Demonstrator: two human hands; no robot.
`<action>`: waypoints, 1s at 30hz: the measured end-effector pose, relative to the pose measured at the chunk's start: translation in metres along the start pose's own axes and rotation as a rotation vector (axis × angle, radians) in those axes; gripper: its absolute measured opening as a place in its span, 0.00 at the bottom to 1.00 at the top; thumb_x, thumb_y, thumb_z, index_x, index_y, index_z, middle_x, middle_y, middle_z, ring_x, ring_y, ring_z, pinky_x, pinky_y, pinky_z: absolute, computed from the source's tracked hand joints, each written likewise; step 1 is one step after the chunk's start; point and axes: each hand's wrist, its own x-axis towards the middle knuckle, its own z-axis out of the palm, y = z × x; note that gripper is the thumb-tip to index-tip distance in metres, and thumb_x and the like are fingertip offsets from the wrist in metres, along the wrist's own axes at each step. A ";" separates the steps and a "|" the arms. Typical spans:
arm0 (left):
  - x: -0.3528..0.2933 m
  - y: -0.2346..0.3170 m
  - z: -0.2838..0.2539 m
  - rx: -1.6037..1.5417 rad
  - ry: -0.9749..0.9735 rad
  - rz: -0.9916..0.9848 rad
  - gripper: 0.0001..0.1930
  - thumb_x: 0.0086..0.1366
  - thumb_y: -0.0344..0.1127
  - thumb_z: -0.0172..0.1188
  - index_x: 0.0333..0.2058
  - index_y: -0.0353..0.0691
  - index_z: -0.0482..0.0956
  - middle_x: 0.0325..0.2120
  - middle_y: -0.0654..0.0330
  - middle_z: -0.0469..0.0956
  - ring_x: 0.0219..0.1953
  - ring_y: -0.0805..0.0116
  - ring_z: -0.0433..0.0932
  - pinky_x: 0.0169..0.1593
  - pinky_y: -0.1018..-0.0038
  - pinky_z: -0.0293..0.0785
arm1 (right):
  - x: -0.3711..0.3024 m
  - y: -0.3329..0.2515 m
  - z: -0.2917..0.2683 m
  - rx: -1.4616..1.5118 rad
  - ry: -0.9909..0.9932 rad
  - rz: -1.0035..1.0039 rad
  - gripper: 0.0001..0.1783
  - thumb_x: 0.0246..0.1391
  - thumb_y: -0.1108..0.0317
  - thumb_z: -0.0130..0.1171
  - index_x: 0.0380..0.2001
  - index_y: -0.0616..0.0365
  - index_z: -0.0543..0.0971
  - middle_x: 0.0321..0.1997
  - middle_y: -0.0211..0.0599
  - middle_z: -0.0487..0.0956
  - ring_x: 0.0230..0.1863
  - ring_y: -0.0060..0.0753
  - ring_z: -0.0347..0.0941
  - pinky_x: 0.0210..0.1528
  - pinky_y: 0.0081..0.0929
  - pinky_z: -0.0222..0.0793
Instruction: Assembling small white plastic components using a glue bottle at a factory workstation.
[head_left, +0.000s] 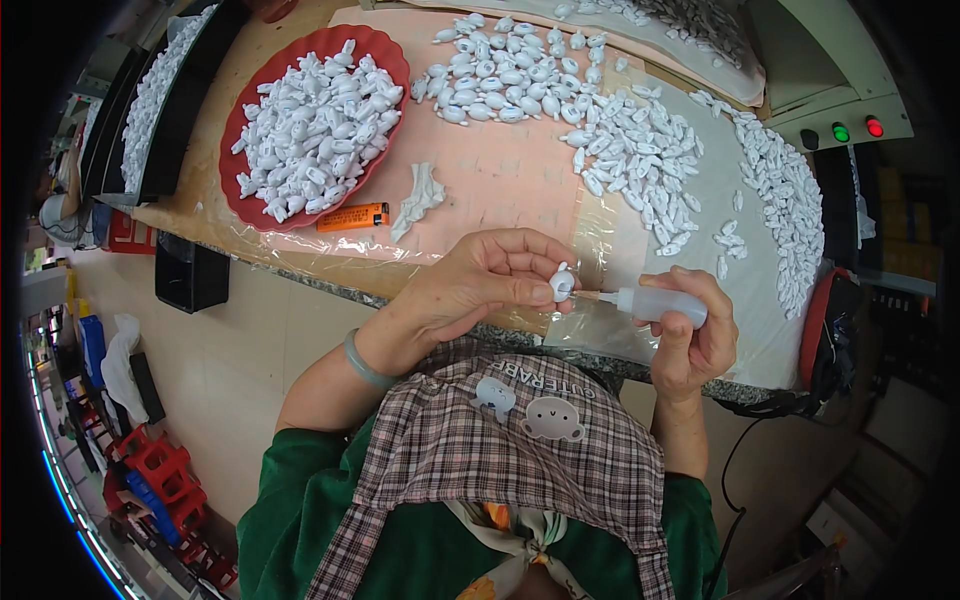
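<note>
Between the thumb and fingers of my left hand is a small white plastic figurine part, held just over the table's near edge. My right hand is wrapped round a translucent squeeze bottle lying nearly level. The bottle's thin nozzle tip points left and meets or almost meets the white part; I cannot tell if it touches. Beyond my hands, loose white parts lie in a rounded group, with narrower white pieces to the right of them.
A red scalloped bowl heaped with white parts stands at left. Near it lie an orange lighter and a crumpled white cloth. More pieces spread at far right, below a machine with green and red buttons. A black bin hangs at the table edge.
</note>
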 end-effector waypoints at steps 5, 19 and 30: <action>0.000 0.001 0.001 -0.004 -0.031 -0.017 0.18 0.58 0.23 0.60 0.47 0.31 0.71 0.37 0.54 0.79 0.40 0.65 0.80 0.46 0.77 0.76 | -0.001 -0.002 0.000 0.004 0.021 0.009 0.21 0.61 0.58 0.52 0.46 0.66 0.70 0.32 0.48 0.80 0.19 0.22 0.71 0.19 0.13 0.62; 0.001 -0.001 0.000 -0.035 -0.033 0.044 0.14 0.57 0.23 0.61 0.43 0.35 0.72 0.35 0.55 0.79 0.38 0.66 0.81 0.44 0.77 0.77 | -0.002 -0.007 0.000 -0.229 0.025 -0.200 0.20 0.61 0.60 0.53 0.46 0.68 0.70 0.32 0.51 0.79 0.28 0.36 0.77 0.29 0.24 0.72; 0.002 0.000 -0.001 0.056 0.021 0.059 0.11 0.56 0.24 0.63 0.37 0.38 0.71 0.35 0.59 0.78 0.40 0.69 0.79 0.48 0.75 0.74 | 0.001 -0.008 -0.001 -0.263 -0.008 -0.241 0.21 0.56 0.60 0.59 0.45 0.67 0.70 0.33 0.47 0.80 0.29 0.42 0.79 0.28 0.27 0.75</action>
